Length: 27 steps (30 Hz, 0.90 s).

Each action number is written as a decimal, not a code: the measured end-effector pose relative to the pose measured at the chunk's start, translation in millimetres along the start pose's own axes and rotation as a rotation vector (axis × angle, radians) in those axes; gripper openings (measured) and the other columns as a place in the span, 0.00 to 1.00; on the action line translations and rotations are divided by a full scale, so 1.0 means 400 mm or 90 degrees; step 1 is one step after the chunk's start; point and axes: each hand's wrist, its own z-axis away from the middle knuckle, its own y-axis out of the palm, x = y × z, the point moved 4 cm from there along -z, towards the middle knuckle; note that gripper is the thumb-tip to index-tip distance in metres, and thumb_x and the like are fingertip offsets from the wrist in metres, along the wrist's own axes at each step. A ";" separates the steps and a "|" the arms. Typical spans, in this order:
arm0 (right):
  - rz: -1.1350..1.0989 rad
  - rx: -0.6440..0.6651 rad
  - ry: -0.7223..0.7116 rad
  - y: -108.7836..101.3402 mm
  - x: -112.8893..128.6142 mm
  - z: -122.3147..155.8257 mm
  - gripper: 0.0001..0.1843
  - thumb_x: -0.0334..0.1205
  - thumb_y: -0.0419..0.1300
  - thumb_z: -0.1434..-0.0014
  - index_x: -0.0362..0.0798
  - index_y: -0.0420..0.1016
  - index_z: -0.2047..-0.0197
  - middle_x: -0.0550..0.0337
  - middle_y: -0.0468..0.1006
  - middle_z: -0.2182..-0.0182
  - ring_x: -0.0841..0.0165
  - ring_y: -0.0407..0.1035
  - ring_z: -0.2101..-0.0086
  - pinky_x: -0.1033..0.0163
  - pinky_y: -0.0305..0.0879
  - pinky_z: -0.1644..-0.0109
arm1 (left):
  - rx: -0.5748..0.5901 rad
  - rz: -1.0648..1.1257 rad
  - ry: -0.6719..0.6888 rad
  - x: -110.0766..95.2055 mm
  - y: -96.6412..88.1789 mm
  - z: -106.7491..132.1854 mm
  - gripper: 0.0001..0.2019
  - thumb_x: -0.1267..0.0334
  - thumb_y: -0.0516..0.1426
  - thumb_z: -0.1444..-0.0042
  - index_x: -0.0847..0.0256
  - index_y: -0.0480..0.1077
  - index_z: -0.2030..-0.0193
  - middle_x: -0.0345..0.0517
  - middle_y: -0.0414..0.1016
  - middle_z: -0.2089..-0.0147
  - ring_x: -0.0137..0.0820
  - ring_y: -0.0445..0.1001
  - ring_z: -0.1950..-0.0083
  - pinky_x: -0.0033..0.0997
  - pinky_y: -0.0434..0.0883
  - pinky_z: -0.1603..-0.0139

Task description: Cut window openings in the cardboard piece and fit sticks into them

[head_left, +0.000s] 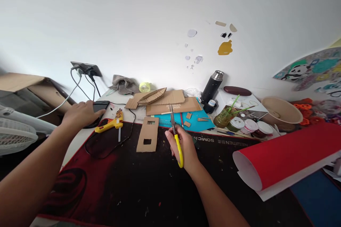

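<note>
In my right hand (188,147) is a pair of scissors (179,150) with yellow handles, its metal blades pointing away toward the wall. My left hand (80,113) reaches out at the left with its thumb spread, over or against a flat black object (100,106); its fingertips are partly hidden. Between the hands lies a cardboard strip (148,134) with two cut-out windows. A yellow glue gun (113,123) rests beside it, its black cord looped on the mat. Farther back, a boat-shaped cardboard piece (152,96) sits on flat cardboard (193,104).
A black mat (149,188) covers the table. Small cardboard bits (187,124) lie on a blue sheet (204,125). A black thermos (211,87), paint jars (250,126) and a red paper roll (290,152) stand or lie rightward. A white fan (17,129) is at the left.
</note>
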 end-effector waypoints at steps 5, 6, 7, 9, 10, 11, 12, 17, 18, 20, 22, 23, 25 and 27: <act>0.001 0.000 0.000 -0.003 0.002 -0.001 0.21 0.61 0.65 0.34 0.52 0.71 0.61 0.65 0.71 0.77 0.70 0.62 0.83 0.63 0.64 0.78 | 0.058 -0.066 -0.069 0.027 0.056 -0.003 0.39 0.37 0.59 0.44 0.75 0.71 0.42 0.84 0.76 0.39 0.74 0.72 0.36 0.52 0.71 0.49; 0.006 -0.003 0.000 -0.004 -0.001 -0.002 0.20 0.61 0.66 0.34 0.52 0.72 0.61 0.65 0.71 0.77 0.69 0.62 0.83 0.63 0.64 0.78 | 0.057 -0.071 -0.077 0.028 0.060 -0.006 0.38 0.38 0.59 0.45 0.73 0.71 0.42 0.83 0.76 0.39 0.73 0.72 0.36 0.51 0.71 0.50; 0.011 -0.006 0.001 -0.006 -0.004 -0.003 0.20 0.61 0.66 0.34 0.52 0.72 0.61 0.65 0.71 0.77 0.69 0.63 0.83 0.63 0.64 0.78 | 0.055 -0.074 -0.082 0.028 0.062 -0.010 0.37 0.38 0.59 0.44 0.72 0.70 0.42 0.81 0.77 0.39 0.72 0.72 0.36 0.50 0.71 0.50; 0.021 -0.014 0.001 -0.007 -0.010 -0.005 0.19 0.60 0.67 0.35 0.52 0.73 0.60 0.65 0.71 0.76 0.69 0.64 0.82 0.63 0.63 0.79 | 0.048 -0.076 -0.086 0.028 0.064 -0.016 0.37 0.38 0.58 0.44 0.73 0.70 0.42 0.82 0.76 0.38 0.72 0.72 0.36 0.51 0.71 0.51; 0.024 -0.015 0.000 -0.007 -0.012 -0.006 0.19 0.59 0.67 0.34 0.52 0.73 0.61 0.65 0.72 0.75 0.70 0.64 0.82 0.63 0.63 0.79 | 0.043 -0.076 -0.088 0.027 0.064 -0.018 0.38 0.38 0.57 0.43 0.74 0.69 0.41 0.83 0.75 0.37 0.73 0.71 0.36 0.51 0.71 0.51; 0.027 -0.013 -0.002 -0.007 -0.014 -0.007 0.19 0.59 0.66 0.34 0.52 0.73 0.61 0.64 0.72 0.75 0.70 0.64 0.82 0.63 0.64 0.79 | 0.039 -0.076 -0.089 0.025 0.064 -0.020 0.39 0.37 0.56 0.43 0.74 0.69 0.41 0.83 0.74 0.37 0.73 0.70 0.35 0.51 0.70 0.51; 0.028 -0.013 -0.004 -0.006 -0.015 -0.007 0.19 0.59 0.66 0.34 0.52 0.72 0.61 0.64 0.72 0.74 0.70 0.64 0.82 0.63 0.64 0.79 | 0.035 -0.077 -0.094 0.023 0.064 -0.021 0.40 0.36 0.55 0.43 0.75 0.68 0.40 0.83 0.73 0.36 0.73 0.69 0.35 0.51 0.70 0.51; 0.027 -0.006 -0.006 -0.004 -0.017 -0.007 0.19 0.59 0.64 0.33 0.52 0.72 0.60 0.65 0.70 0.76 0.69 0.63 0.82 0.63 0.65 0.79 | 0.026 -0.072 -0.115 0.012 0.066 -0.026 0.45 0.31 0.52 0.42 0.75 0.66 0.36 0.80 0.71 0.34 0.72 0.67 0.33 0.53 0.70 0.49; 0.026 -0.005 -0.002 -0.004 -0.018 -0.007 0.19 0.60 0.64 0.33 0.52 0.72 0.60 0.65 0.70 0.76 0.69 0.63 0.82 0.63 0.65 0.79 | 0.026 -0.069 -0.117 0.009 0.066 -0.027 0.45 0.31 0.52 0.42 0.75 0.65 0.35 0.81 0.70 0.33 0.73 0.67 0.32 0.54 0.70 0.49; 0.026 -0.004 0.004 -0.004 -0.019 -0.007 0.19 0.59 0.66 0.34 0.53 0.72 0.61 0.65 0.71 0.75 0.69 0.64 0.82 0.62 0.65 0.78 | 0.031 -0.061 -0.117 0.004 0.067 -0.029 0.46 0.32 0.51 0.41 0.77 0.64 0.34 0.85 0.67 0.31 0.74 0.65 0.31 0.57 0.70 0.47; 0.032 -0.004 0.005 -0.005 -0.018 -0.006 0.19 0.59 0.67 0.35 0.53 0.72 0.61 0.65 0.73 0.74 0.70 0.64 0.82 0.62 0.65 0.79 | 0.034 -0.051 -0.112 -0.003 0.070 -0.031 0.47 0.33 0.52 0.40 0.82 0.62 0.33 0.90 0.64 0.31 0.76 0.63 0.29 0.59 0.68 0.44; 0.033 -0.003 0.003 -0.005 -0.017 -0.006 0.19 0.59 0.67 0.35 0.53 0.72 0.61 0.64 0.73 0.73 0.70 0.63 0.82 0.63 0.64 0.79 | 0.035 -0.047 -0.107 -0.007 0.072 -0.031 0.47 0.35 0.52 0.40 0.83 0.61 0.33 0.92 0.63 0.30 0.76 0.62 0.29 0.60 0.68 0.43; 0.034 -0.002 0.002 -0.005 -0.015 -0.006 0.19 0.59 0.67 0.34 0.53 0.72 0.60 0.63 0.75 0.72 0.70 0.63 0.82 0.63 0.64 0.79 | 0.031 -0.041 -0.100 -0.012 0.078 -0.031 0.45 0.36 0.51 0.38 0.83 0.60 0.32 0.91 0.62 0.30 0.74 0.61 0.27 0.61 0.66 0.40; 0.037 -0.002 0.003 -0.005 -0.014 -0.006 0.19 0.59 0.66 0.34 0.52 0.73 0.60 0.62 0.76 0.72 0.70 0.64 0.82 0.63 0.63 0.79 | 0.023 -0.037 -0.098 -0.011 0.081 -0.032 0.43 0.37 0.51 0.37 0.81 0.61 0.33 0.89 0.63 0.29 0.73 0.61 0.27 0.60 0.66 0.40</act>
